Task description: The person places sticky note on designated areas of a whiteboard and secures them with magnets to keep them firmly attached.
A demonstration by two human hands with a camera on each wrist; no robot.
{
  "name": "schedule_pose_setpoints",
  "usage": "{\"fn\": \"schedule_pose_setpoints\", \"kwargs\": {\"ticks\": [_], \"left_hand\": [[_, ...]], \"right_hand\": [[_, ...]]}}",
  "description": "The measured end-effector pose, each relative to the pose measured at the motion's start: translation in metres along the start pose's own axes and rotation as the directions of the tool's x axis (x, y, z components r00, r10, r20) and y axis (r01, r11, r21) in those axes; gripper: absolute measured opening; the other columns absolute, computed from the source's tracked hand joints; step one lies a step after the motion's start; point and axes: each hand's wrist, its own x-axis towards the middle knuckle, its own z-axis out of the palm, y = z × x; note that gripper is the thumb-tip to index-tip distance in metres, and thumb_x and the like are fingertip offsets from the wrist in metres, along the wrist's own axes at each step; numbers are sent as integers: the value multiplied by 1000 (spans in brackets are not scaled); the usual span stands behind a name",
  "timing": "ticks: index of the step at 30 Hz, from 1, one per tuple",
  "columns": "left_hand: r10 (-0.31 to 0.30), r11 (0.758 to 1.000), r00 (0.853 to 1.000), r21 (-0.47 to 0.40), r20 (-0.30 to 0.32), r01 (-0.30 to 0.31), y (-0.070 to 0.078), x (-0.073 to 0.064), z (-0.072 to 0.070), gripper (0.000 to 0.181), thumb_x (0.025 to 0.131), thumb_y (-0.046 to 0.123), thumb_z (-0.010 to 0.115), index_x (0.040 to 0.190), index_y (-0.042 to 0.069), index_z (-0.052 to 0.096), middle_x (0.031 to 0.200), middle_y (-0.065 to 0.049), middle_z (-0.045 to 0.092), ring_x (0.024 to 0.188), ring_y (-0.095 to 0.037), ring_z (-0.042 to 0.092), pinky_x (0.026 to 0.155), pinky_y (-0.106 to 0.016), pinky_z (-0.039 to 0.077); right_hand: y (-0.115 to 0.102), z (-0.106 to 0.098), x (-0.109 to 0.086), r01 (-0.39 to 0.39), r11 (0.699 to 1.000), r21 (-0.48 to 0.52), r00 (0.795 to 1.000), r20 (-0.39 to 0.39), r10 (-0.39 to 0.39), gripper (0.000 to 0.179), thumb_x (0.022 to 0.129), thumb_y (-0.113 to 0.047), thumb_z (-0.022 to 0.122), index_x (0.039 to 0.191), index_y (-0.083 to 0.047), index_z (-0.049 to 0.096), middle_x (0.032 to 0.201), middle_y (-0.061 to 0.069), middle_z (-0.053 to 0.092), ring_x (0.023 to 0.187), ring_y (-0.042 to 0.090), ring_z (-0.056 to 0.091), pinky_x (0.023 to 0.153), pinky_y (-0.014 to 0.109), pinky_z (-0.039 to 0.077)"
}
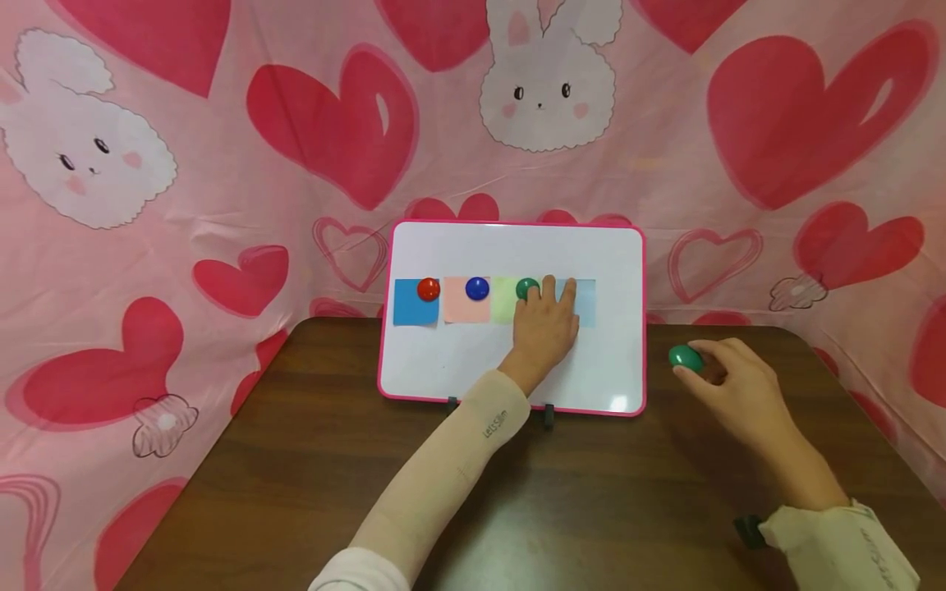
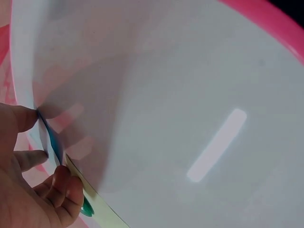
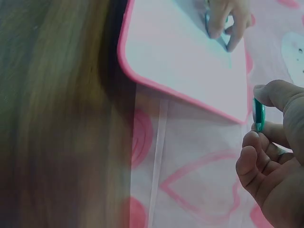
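A whiteboard [image 1: 443,361] with a pink rim stands tilted on the table. My left hand [image 1: 545,324] presses a light blue paper note [image 1: 587,304] against it with outstretched fingers. Beside those fingers, a green round magnet [image 1: 526,287] sits on a pale green note [image 1: 504,305]. Farther left are a blue magnet [image 1: 477,288] on a peach note [image 1: 466,310] and a red magnet [image 1: 429,289] on a blue note [image 1: 414,308]. Right of the board, my right hand [image 1: 739,390] pinches another green magnet [image 3: 259,115] between thumb and fingers, held above the table.
Dark feet [image 1: 548,416] hold the board's lower edge on the brown wooden table [image 1: 310,460]. A pink cloth [image 1: 296,197] with hearts and rabbits hangs behind and at both sides.
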Motion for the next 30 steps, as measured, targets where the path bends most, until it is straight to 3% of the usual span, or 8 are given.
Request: {"fn": "schedule_pose_setpoints", "kwargs": {"ticks": [4, 12, 21, 24, 30], "left_hand": [[-2, 1000, 1000, 0, 10, 2, 0, 0, 0, 61, 104, 51, 43, 159, 26, 33, 146, -8, 41, 108, -22, 47, 82, -34, 47], [2, 1000, 1000, -8, 3, -2, -1, -1, -1, 62, 104, 52, 43, 159, 25, 33, 144, -7, 42, 107, -21, 47, 82, -33, 47], [3, 1000, 1000, -13, -15, -3, -3, -1, -1, 64, 103, 52, 45, 159, 22, 34, 144, -6, 42, 105, -20, 46, 80, -32, 45], [8, 1000, 1000, -9, -12, -8, -3, -1, -1, 65, 103, 52, 45, 159, 21, 33, 144, -6, 42, 105, -20, 46, 80, -32, 46], [15, 1000, 1000, -12, -16, -15, -3, -1, 0, 65, 103, 52, 45, 159, 21, 34, 144, -6, 42, 105, -20, 46, 80, -32, 46]], "right_hand": [[-10, 6, 10, -25, 1000, 16, 999, 42, 24, 42, 92, -21, 77, 124, 2, 63, 100, 11, 55, 84, 24, 49, 66, 16, 40], [-26, 19, 32, -41, 998, 48, 999, 30, 40, 44, 92, -20, 77, 128, 2, 63, 104, 13, 54, 88, 26, 48, 67, 14, 40], [-42, 39, 58, -10, 999, 46, 1000, -20, 11, 45, 88, -15, 80, 125, 5, 63, 100, 16, 56, 84, 31, 52, 71, 44, 47], [-47, 43, 65, -12, 998, 59, 1000, -24, 13, 47, 87, -14, 80, 126, 6, 63, 102, 19, 56, 86, 33, 52, 75, 46, 43], [-54, 52, 76, -22, 997, 77, 999, -44, 26, 46, 88, -13, 80, 127, 5, 63, 105, 19, 57, 80, 30, 54, 67, 43, 47]]}}
